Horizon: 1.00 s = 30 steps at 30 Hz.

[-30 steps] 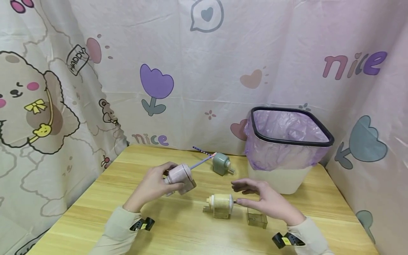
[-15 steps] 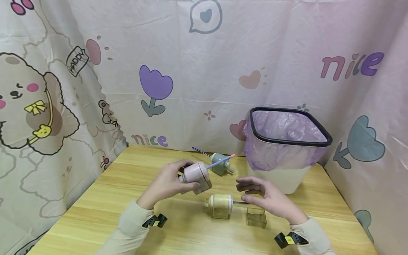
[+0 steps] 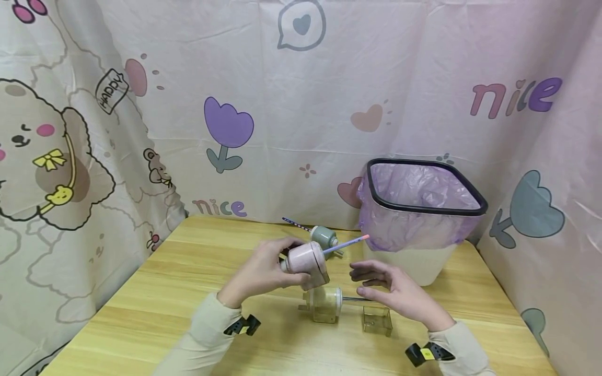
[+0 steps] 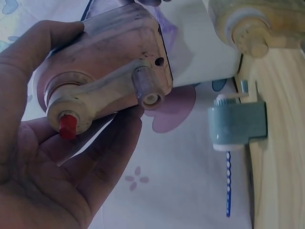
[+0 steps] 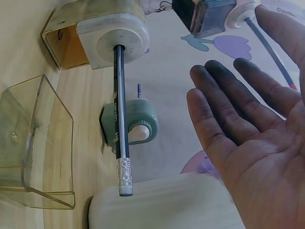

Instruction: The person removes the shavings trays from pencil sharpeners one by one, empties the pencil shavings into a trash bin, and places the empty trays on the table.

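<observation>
My left hand (image 3: 263, 271) grips a pink crank pencil sharpener (image 3: 305, 261) above the table. A blue pencil (image 3: 345, 244) with a pinkish-red end sticks out of it to the right. In the left wrist view, its crank (image 4: 105, 88) faces the camera, with a red tip at the hub. My right hand (image 3: 397, 293) hovers with relaxed fingers, holding nothing. Next to it a yellow sharpener (image 3: 325, 307) stands on the table, a dark HB pencil (image 5: 120, 109) projecting from it. The fingertips (image 5: 219, 69) look darkened in the right wrist view.
A clear yellowish drawer (image 3: 377, 321) lies on the table below the right hand. Behind the pink sharpener stands a green sharpener (image 3: 323, 235) with a dotted blue pencil (image 3: 295, 224). A white bin (image 3: 406, 263) with a purple liner is at back right, before a printed curtain (image 3: 291, 104).
My left hand has carried the pink sharpener and its pencil to the right, now partly in front of the green sharpener. My right hand has drawn slightly away from the dark pencil.
</observation>
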Tool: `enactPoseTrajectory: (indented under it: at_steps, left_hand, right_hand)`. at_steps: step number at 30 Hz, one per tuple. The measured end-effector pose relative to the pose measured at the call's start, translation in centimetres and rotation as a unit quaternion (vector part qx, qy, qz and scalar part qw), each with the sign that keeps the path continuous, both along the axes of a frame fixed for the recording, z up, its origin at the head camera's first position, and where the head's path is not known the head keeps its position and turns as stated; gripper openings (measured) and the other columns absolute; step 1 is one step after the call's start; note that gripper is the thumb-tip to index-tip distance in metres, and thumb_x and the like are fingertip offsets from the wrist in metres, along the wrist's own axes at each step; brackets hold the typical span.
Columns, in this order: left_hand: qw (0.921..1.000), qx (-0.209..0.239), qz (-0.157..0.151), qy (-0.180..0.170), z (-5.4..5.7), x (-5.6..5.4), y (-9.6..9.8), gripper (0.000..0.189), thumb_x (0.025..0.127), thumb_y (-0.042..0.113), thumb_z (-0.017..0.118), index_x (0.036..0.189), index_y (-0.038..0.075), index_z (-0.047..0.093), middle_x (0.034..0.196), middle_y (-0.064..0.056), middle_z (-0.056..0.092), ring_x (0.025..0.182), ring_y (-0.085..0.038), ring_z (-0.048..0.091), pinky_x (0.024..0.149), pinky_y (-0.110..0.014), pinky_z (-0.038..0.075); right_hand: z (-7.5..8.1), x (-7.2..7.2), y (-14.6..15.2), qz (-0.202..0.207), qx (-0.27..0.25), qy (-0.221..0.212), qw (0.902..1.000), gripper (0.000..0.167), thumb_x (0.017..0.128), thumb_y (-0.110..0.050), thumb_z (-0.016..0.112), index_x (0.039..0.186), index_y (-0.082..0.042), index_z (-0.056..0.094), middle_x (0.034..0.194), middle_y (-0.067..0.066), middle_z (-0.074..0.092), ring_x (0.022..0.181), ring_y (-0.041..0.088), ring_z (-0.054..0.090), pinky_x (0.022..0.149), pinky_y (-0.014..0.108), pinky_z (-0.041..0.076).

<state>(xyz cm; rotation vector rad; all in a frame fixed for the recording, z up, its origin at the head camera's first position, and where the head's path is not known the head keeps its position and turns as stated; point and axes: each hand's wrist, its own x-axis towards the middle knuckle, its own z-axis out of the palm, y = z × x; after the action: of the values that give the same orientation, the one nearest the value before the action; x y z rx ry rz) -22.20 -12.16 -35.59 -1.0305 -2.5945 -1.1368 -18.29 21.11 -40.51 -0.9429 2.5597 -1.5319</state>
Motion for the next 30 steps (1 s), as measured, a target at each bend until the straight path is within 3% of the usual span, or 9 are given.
enactPoseTrajectory:
  at_steps: [6, 15, 21, 30]
  left_hand:
    - [0.9998, -0.003, -0.016, -0.008, 0.4, 0.3, 1.0, 0.058, 0.077, 0.026, 0.095, 0.129, 0.013, 0.072, 0.108, 0.003, 0.077, 0.089, -0.009, 0.068, 0.076, -0.025, 0.06]
    - [0.999, -0.016, -0.04, 0.009, 0.6, 0.6, 2.0, 0.06, 0.077, 0.027, 0.095, 0.13, 0.012, 0.071, 0.106, 0.002, 0.078, 0.087, -0.007, 0.067, 0.075, -0.024, 0.059]
    - [0.9981, -0.023, -0.056, 0.008, 0.8, 0.8, 2.9, 0.062, 0.077, 0.024, 0.095, 0.131, 0.009, 0.071, 0.107, -0.001, 0.079, 0.086, -0.007, 0.068, 0.075, -0.023, 0.06]
    - [0.9959, -0.03, -0.082, 0.025, 0.6, 0.7, 3.9, 0.06, 0.076, 0.026, 0.097, 0.13, 0.015, 0.072, 0.106, 0.001, 0.079, 0.085, -0.004, 0.068, 0.075, -0.022, 0.059]
  right_hand:
    - [0.1, 0.0, 0.0, -0.003, 0.005, 0.002, 1.0, 0.044, 0.104, -0.016, 0.071, 0.146, -0.01, 0.062, 0.133, 0.013, 0.074, 0.116, 0.011, 0.073, 0.097, 0.033, 0.063]
    - [-0.1, 0.1, 0.0, -0.019, 0.017, 0.018, 0.9995, 0.048, 0.101, -0.017, 0.075, 0.146, -0.007, 0.062, 0.132, 0.011, 0.075, 0.116, 0.01, 0.072, 0.102, 0.032, 0.061]
    - [-0.1, 0.3, -0.4, -0.02, 0.024, 0.023, 0.9993, 0.052, 0.1, -0.019, 0.077, 0.148, -0.01, 0.061, 0.134, 0.013, 0.074, 0.119, 0.016, 0.073, 0.105, 0.033, 0.06]
    - [0.0, 0.6, -0.8, -0.033, 0.041, 0.022, 0.9984, 0.051, 0.097, -0.025, 0.082, 0.141, -0.006, 0.065, 0.131, 0.008, 0.076, 0.118, 0.03, 0.075, 0.105, 0.034, 0.06]
